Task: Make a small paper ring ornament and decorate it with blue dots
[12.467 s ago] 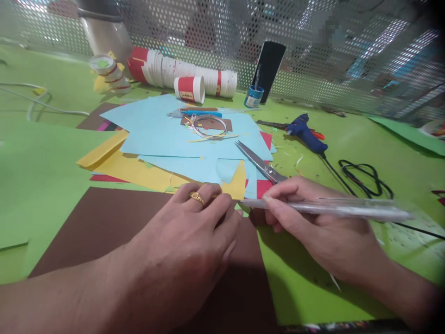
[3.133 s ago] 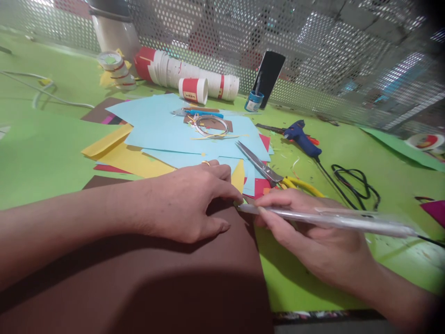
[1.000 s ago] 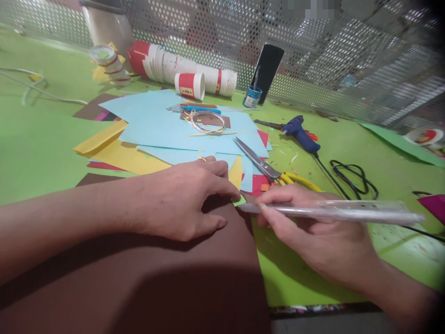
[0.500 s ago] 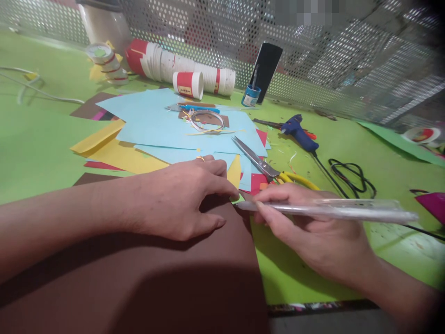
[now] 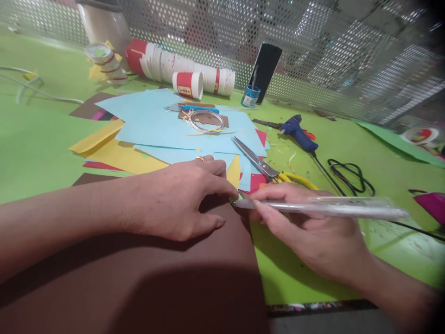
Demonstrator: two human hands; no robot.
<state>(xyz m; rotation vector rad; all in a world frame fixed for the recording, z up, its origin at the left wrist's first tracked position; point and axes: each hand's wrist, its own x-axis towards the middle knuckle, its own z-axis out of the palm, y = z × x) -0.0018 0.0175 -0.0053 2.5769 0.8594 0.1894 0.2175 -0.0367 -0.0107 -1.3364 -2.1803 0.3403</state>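
The left hand (image 5: 174, 199) is lying open, pressing the brown sheet (image 5: 194, 273) onto the green surface (image 5: 41, 144). The right hand (image 5: 313, 232) is gripping a clear ruler (image 5: 323, 208), its tip touching the sheet's far right corner.

Brown sheet (image 5: 181, 278); green table (image 5: 38, 148); light-blue paper (image 5: 153, 125); yellow-handled scissors (image 5: 271, 171).

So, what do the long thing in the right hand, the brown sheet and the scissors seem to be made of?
The ruler in the right hand looks like clear glossy plastic: the hand shows through it. The brown sheet under the left hand seems matte craft paper or thin card, flat with a sharp edge. The scissors have shiny metal blades and yellow handles, probably plastic.
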